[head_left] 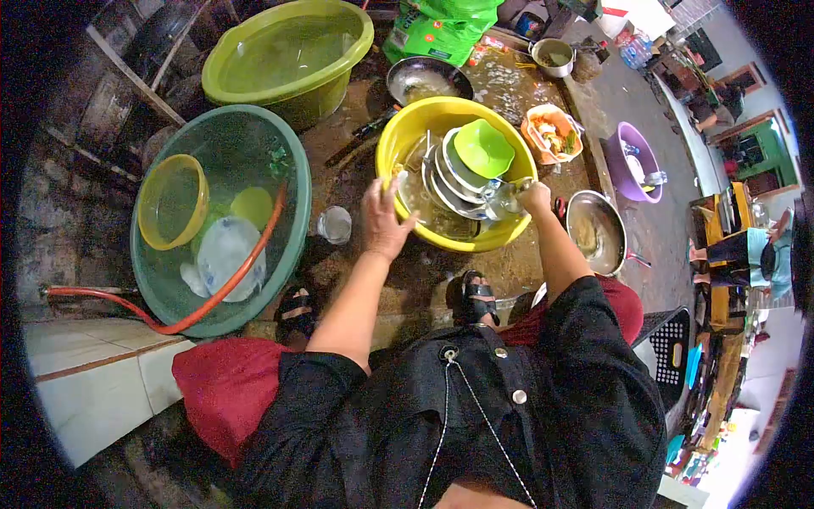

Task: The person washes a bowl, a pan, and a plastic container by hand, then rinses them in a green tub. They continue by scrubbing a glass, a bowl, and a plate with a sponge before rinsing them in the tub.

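Observation:
A yellow basin (458, 244) in front of me holds several stacked plates and bowls (454, 182), with a lime-green scalloped bowl (483, 148) on top. My right hand (534, 199) is closed around one end of a clear glass (505, 200) at the basin's right side. At the near left rim is my left hand (387, 222), its thumb and fingers apart and nothing visible in it. Its fingertips reach the basin's edge. A clear cup (335, 225) stands on the floor left of that hand.
On the left, a large green tub (297, 280) holds a yellow basin (144, 204), dishes and an orange hose (246, 270). Behind is an olive tub (220, 89) of water. Two pans (428, 81), an orange container (553, 136), a pot (553, 58) and a purple basin (627, 178) surround the work area.

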Action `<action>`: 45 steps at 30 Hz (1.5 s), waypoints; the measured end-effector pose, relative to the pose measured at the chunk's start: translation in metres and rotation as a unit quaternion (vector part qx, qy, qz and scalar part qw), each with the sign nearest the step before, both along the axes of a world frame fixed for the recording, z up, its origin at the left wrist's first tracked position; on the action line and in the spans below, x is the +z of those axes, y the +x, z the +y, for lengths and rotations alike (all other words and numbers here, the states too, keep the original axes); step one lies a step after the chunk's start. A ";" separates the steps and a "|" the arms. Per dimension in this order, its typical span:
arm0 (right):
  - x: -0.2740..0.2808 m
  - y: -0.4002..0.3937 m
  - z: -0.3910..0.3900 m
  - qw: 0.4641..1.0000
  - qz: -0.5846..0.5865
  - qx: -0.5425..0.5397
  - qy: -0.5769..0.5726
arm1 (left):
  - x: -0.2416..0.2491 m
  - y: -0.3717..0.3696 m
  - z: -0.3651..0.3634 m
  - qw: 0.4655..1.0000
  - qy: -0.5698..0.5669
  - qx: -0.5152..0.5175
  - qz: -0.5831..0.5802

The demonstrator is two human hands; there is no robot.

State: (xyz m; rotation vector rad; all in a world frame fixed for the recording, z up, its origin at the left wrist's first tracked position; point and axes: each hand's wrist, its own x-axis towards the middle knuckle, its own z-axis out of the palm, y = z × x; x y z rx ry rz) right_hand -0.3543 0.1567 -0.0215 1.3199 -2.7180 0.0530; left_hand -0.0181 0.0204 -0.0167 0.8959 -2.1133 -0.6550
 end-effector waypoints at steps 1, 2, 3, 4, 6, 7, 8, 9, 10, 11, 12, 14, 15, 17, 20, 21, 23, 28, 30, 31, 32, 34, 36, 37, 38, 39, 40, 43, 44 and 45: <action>0.003 -0.001 0.000 1.000 0.003 -0.001 -0.001 | 0.008 -0.010 0.005 0.999 0.020 -0.044 -0.015; -0.003 -0.010 0.000 0.986 -0.139 -0.082 -0.029 | 0.012 -0.022 0.009 0.998 0.027 -0.065 0.006; 0.018 0.005 -0.005 0.945 -0.279 -0.160 -0.057 | 0.015 -0.032 0.012 0.995 0.033 -0.085 0.026; 0.041 0.024 -0.005 0.844 -0.488 -0.181 -0.127 | 0.012 -0.041 0.012 0.995 0.032 -0.085 0.028; 0.035 0.016 -0.007 0.778 -0.611 -0.108 -0.095 | -0.008 -0.059 0.009 0.965 0.142 -0.166 0.143; 0.031 0.009 -0.007 0.692 -0.719 -0.033 -0.059 | -0.017 -0.064 0.006 0.965 0.140 -0.165 0.145; 0.051 0.035 -0.011 0.712 -0.698 -0.041 -0.063 | -0.022 -0.069 0.002 0.916 0.294 -0.221 0.160; 0.074 0.064 -0.017 0.731 -0.677 -0.050 -0.067 | -0.024 -0.071 0.001 0.840 0.438 -0.272 0.170; 0.056 0.059 -0.019 0.698 -0.708 -0.069 -0.080 | -0.009 -0.065 0.002 0.869 0.371 -0.277 0.175; 0.053 0.070 -0.025 0.701 -0.706 -0.054 -0.090 | -0.006 -0.065 0.003 0.869 0.369 -0.277 0.177; 0.063 0.089 -0.030 0.688 -0.714 -0.039 -0.128 | -0.004 -0.065 0.004 0.820 0.497 -0.207 0.197; 0.082 0.140 -0.036 0.656 -0.678 -0.110 -0.313 | -0.017 -0.071 0.001 0.731 0.634 -0.083 0.238; 0.050 0.134 -0.047 0.738 -0.544 -0.161 -0.366 | -0.039 -0.077 -0.002 0.732 0.631 -0.085 0.241; -0.011 0.129 -0.042 0.893 -0.237 0.030 -0.383 | -0.071 -0.084 -0.007 0.532 0.801 -0.138 0.239; 0.009 0.188 -0.036 0.921 -0.150 0.159 -0.323 | -0.034 -0.073 0.008 0.518 0.792 -0.081 0.313; 0.046 0.213 -0.034 0.926 -0.124 0.234 -0.269 | -0.036 -0.074 0.008 0.537 0.788 -0.023 0.299; 0.064 0.223 -0.035 0.918 -0.185 0.223 -0.270 | -0.045 -0.076 0.002 0.444 0.780 -0.059 0.438; 0.051 0.177 -0.069 0.933 -0.173 0.139 -0.284 | -0.031 -0.086 0.011 0.673 0.668 -0.081 0.307; 0.070 0.179 -0.076 0.932 -0.180 0.146 -0.277 | -0.030 -0.090 0.013 0.645 0.677 -0.114 0.336; 0.065 0.185 -0.073 0.933 -0.177 0.145 -0.278 | -0.030 -0.090 0.009 0.631 0.685 -0.118 0.345; 0.050 0.195 -0.066 0.950 -0.117 0.186 -0.223 | -0.033 -0.091 0.005 0.617 0.692 -0.121 0.354; 0.055 0.213 -0.058 0.932 -0.074 0.277 -0.223 | -0.024 -0.085 -0.002 0.599 0.697 -0.123 0.375; 0.076 0.218 -0.054 0.904 -0.106 0.297 -0.287 | -0.008 -0.082 0.001 0.592 0.692 -0.121 0.395; 0.077 0.212 -0.056 0.905 -0.107 0.293 -0.289 | 0.001 -0.081 0.006 0.604 0.679 -0.117 0.400; 0.077 0.202 -0.061 0.910 -0.107 0.253 -0.311 | 0.008 -0.081 0.013 0.620 0.667 -0.112 0.397; 0.079 0.193 -0.065 0.912 -0.107 0.213 -0.333 | 0.007 -0.083 0.018 0.635 0.657 -0.105 0.393; 0.084 0.182 -0.072 0.919 -0.148 0.165 -0.325 | -0.015 -0.091 0.016 0.629 0.673 -0.113 0.372; 0.088 0.160 -0.081 0.904 -0.242 0.088 -0.340 | 0.009 -0.088 0.024 0.561 0.692 -0.154 0.428; 0.065 0.140 -0.084 0.890 -0.255 0.080 -0.370 | 0.015 -0.087 0.025 0.596 0.671 -0.151 0.415; 0.049 0.128 -0.086 0.874 -0.268 0.075 -0.398 | 0.016 -0.087 0.025 0.595 0.670 -0.150 0.418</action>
